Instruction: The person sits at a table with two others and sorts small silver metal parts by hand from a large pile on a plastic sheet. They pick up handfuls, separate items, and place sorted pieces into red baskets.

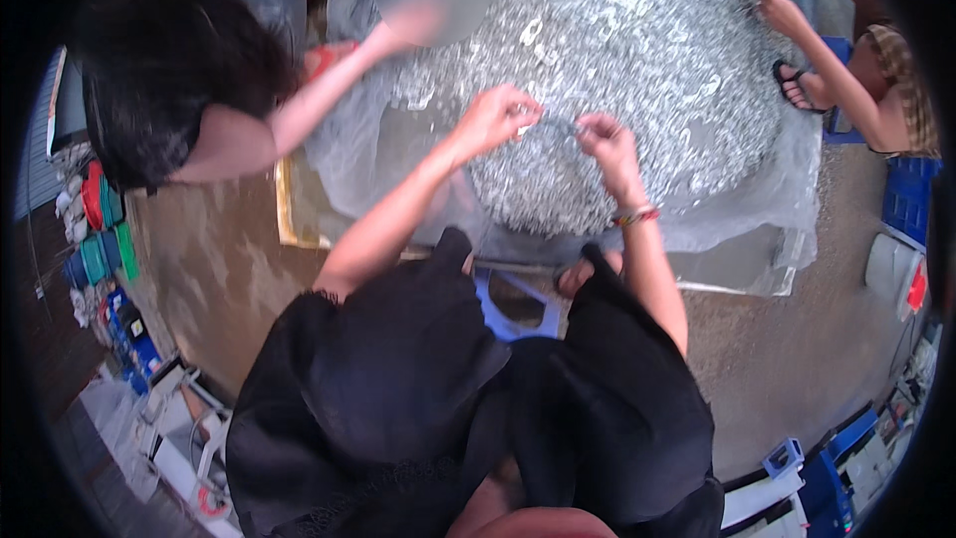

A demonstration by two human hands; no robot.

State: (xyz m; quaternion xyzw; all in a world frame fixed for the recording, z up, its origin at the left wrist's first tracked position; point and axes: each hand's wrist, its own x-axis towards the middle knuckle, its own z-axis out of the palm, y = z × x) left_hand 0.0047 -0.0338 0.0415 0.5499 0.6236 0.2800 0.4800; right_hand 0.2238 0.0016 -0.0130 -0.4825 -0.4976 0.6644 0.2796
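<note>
A broad heap of small silvery pieces (597,50), too fine for me to tell their kind, lies on a translucent plastic sheet (349,159) in front of me. Just above its near part, my left hand (498,120) is closed in a pinch. My right hand (609,147), with a colourful bracelet at the wrist, pinches too, a short way to the right. Between the fingertips of both hands is a small, thin, dark thing (561,127), blurred. What exactly each hand grips is too small to make out.
A person (229,80) crouches at the left, an arm reaching toward the heap. At the right, another person's hand (782,12) is over its edge. Below the sheet is a pale-edged board (737,274). A blue plastic stool (513,304) is between my knees. Blue crates (908,199) stand far right.
</note>
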